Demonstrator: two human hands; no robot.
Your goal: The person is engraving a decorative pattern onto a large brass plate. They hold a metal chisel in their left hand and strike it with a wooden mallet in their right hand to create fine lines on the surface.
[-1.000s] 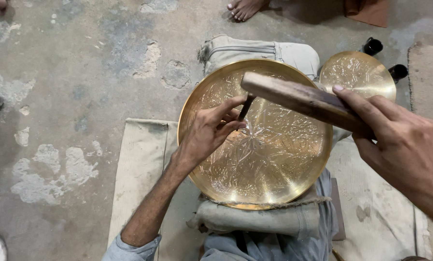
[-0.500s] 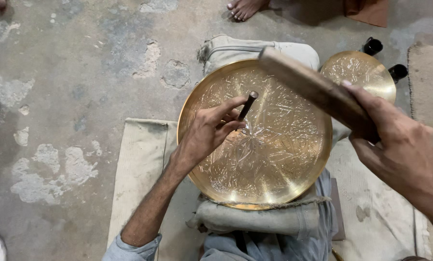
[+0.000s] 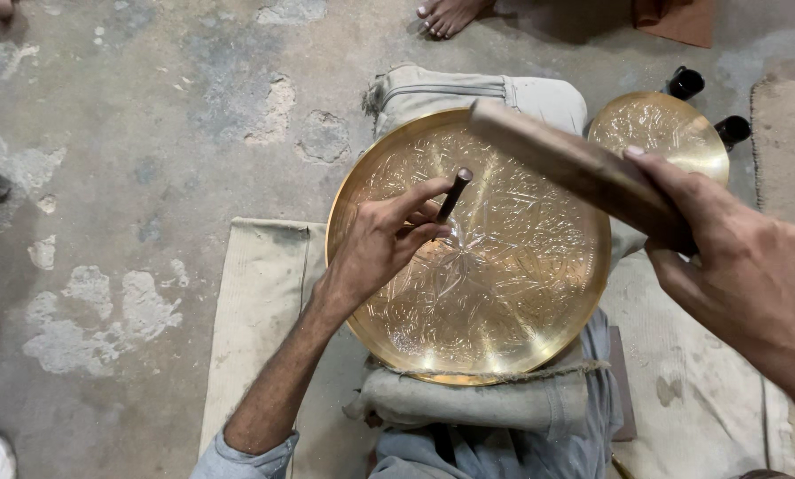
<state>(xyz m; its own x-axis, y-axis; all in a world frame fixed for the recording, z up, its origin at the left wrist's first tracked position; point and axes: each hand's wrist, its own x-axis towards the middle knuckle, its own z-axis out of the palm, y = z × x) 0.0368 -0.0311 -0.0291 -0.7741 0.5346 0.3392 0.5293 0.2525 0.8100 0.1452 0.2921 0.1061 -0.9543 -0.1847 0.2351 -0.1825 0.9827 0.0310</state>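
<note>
A large round brass plate [image 3: 513, 293] with engraved patterns lies on a grey cloth cushion [image 3: 468, 404] in front of me. My left hand [image 3: 384, 244] rests on the plate and grips a dark metal chisel [image 3: 453, 193], its tip set against the plate near the centre. My right hand [image 3: 743, 266] holds a wooden mallet block [image 3: 575, 168], raised above the plate's upper right part and apart from the chisel head.
A second, smaller brass plate [image 3: 659, 129] sits at the upper right with two dark knobs [image 3: 685, 82] beside it. A beige mat [image 3: 260, 302] covers the concrete floor under me. Another person's bare foot [image 3: 450, 13] shows at the top edge.
My right hand has lifted the wooden mallet up and away from the chisel. My left hand and the chisel stay in place on the plate.
</note>
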